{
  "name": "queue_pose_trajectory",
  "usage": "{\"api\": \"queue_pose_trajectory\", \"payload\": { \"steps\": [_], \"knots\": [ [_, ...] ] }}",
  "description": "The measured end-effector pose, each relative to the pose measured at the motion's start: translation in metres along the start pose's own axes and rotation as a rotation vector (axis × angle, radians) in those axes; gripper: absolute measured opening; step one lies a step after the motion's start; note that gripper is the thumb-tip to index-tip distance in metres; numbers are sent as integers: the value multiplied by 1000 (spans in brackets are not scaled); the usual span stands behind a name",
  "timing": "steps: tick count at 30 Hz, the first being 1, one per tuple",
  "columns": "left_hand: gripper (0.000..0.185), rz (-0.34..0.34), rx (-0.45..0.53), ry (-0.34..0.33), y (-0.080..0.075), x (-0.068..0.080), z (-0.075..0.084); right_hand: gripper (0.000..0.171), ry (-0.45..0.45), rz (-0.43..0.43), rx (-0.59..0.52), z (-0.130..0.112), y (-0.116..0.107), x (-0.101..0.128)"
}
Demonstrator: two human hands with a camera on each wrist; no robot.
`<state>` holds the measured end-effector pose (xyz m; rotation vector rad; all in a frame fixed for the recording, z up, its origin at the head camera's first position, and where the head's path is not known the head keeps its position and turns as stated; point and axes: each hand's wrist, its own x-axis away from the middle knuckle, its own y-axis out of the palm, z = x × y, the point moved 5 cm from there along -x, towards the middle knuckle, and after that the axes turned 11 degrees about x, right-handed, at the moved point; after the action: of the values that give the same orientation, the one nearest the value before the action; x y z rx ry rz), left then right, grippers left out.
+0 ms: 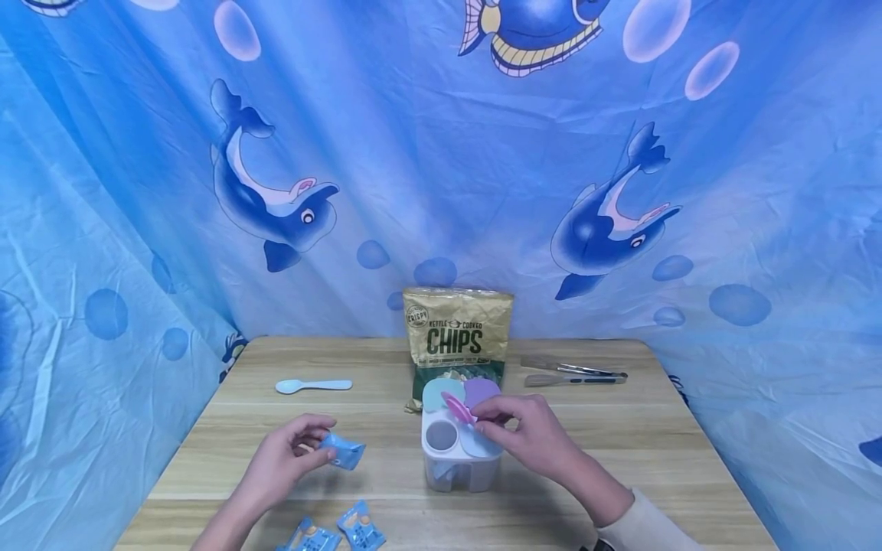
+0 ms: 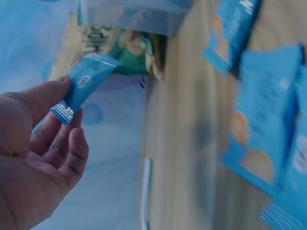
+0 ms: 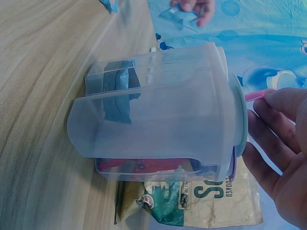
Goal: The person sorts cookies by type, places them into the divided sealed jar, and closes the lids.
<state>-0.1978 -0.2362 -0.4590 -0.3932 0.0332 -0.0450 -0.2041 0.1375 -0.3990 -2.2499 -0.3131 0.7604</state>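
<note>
My left hand (image 1: 322,451) pinches a small blue snack packet (image 1: 343,450) between thumb and fingers, just above the wooden table (image 1: 620,451); the left wrist view shows this packet (image 2: 84,80) held by one end. My right hand (image 1: 485,417) rests on top of a clear compartment container (image 1: 458,463) and pinches its raised pink lid flap (image 1: 458,407). One round opening (image 1: 441,435) in the lid is uncovered. In the right wrist view the container (image 3: 158,115) has a blue packet (image 3: 120,96) inside, and my fingers (image 3: 278,143) lie against the lid.
A gold chips bag (image 1: 458,333) stands behind the container. A light-blue spoon (image 1: 313,386) lies at the back left and metal tongs (image 1: 573,373) at the back right. More blue packets (image 1: 360,528) lie near the table's front edge. A blue fish-print curtain surrounds the table.
</note>
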Motion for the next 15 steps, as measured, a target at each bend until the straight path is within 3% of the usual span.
{"api": "queue_pose_trajectory", "payload": {
  "steps": [9, 15],
  "knots": [
    [24, -68, 33, 117, 24, -8, 48, 18, 7, -3, -6, -1, 0, 0],
    [27, -96, 87, 214, 45, -15, 76, 18, -16, 3, -13, -1, 0, 0]
  ]
}}
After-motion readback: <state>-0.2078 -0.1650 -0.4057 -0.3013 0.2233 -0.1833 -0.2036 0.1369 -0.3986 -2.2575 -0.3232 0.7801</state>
